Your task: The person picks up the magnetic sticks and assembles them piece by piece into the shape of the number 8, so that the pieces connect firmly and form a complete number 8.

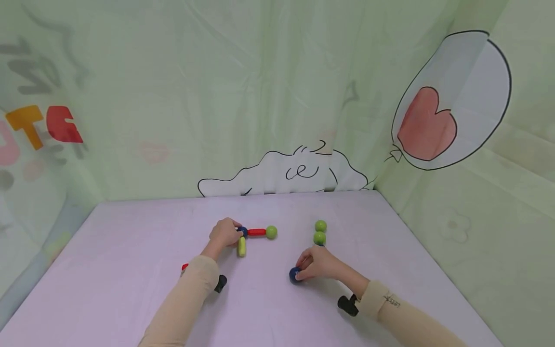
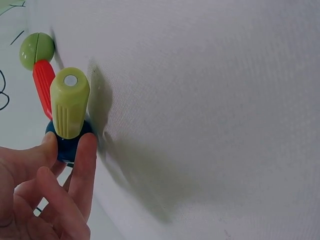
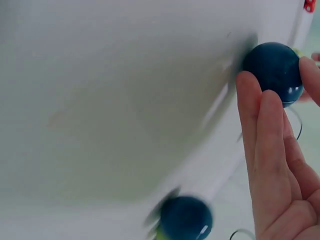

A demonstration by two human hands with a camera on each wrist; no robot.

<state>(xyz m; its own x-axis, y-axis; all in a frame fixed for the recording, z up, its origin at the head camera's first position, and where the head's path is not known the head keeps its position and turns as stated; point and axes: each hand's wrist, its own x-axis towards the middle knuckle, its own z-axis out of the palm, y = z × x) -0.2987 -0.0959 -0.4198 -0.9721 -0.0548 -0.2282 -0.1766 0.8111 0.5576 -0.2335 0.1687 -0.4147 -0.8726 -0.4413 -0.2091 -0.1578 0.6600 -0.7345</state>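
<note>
In the head view my left hand (image 1: 225, 232) pinches a blue ball (image 2: 66, 149) between thumb and fingertips. A red stick (image 1: 257, 232) runs right from that ball to a green ball (image 1: 271, 232). From the same ball a yellow-green stick (image 2: 70, 107) points toward me, with a pale round spot on its end. Further right and nearer to me, my right hand (image 1: 320, 263) holds another blue ball (image 3: 274, 70) by thumb and fingertips, at the table. Just behind that hand, two green balls (image 1: 320, 232) line up with one more blue ball (image 3: 186, 217), mostly hidden in the head view.
A pale lilac cloth covers the table (image 1: 260, 308). By the left sleeve a small red piece (image 1: 184, 266) shows, partly covered by the forearm. Printed fabric walls (image 1: 217, 96) enclose the back and both sides.
</note>
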